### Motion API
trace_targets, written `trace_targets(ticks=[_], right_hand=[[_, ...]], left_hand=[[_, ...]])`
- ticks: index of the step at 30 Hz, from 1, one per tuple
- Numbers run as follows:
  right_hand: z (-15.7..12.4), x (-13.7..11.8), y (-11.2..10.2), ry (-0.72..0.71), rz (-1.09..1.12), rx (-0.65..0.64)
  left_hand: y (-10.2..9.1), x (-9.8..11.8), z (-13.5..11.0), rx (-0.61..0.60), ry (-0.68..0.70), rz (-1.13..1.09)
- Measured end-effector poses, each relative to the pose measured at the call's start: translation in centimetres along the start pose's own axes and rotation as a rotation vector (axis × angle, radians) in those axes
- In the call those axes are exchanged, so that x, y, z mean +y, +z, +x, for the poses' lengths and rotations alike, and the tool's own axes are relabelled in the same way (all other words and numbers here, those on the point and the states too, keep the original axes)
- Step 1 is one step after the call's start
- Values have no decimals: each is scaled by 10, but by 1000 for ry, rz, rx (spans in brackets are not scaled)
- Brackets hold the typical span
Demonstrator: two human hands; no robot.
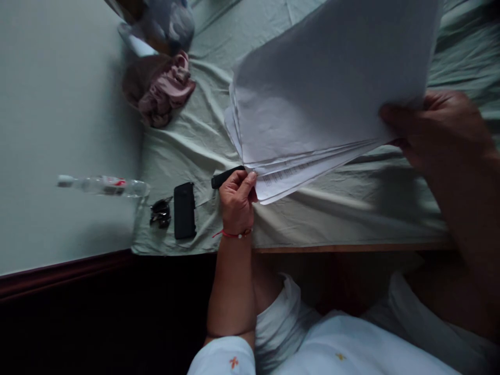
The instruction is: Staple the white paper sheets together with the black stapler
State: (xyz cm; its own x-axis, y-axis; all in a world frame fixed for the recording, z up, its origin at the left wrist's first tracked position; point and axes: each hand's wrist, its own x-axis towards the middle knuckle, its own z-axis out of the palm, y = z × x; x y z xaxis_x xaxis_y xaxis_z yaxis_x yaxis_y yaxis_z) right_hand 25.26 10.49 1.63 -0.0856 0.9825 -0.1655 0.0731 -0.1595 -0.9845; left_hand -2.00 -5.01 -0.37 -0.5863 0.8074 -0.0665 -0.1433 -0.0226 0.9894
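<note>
A small sheaf of white paper sheets (312,104) is held up above the cloth, tilted, with its sheets fanned apart along the lower edge. Printed lines show on one lower sheet; the top face looks blank. My left hand (238,195), with a red string at the wrist, pinches the lower left corner between thumb and fingers. At the right edge my right hand (441,122) grips the sheaf, thumb on top and the other fingers mostly hidden underneath. Just behind my left hand lies a black oblong object (224,177), partly covered by that hand.
A pale green cloth (351,219) covers the surface, its front edge close to my lap. On the left are a black phone-like slab (184,211), a bunch of keys (160,212), a plastic bottle (105,186) by the wall, a crumpled pink cloth (166,94) and a plastic bag (172,23).
</note>
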Motion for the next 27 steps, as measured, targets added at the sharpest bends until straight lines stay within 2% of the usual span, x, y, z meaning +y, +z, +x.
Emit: trace_targets(ticks=[10,19,27], right_hand=[[-2,-6,-4,13,-46,70],[0,-2,-11,-32,-51,49],[-3,-6,-9,16,3,81]], left_hand=[[4,-1,0,-28,-1,46],[9,0,2,-35,9,96],[10,-3,2,-31,-16,41]])
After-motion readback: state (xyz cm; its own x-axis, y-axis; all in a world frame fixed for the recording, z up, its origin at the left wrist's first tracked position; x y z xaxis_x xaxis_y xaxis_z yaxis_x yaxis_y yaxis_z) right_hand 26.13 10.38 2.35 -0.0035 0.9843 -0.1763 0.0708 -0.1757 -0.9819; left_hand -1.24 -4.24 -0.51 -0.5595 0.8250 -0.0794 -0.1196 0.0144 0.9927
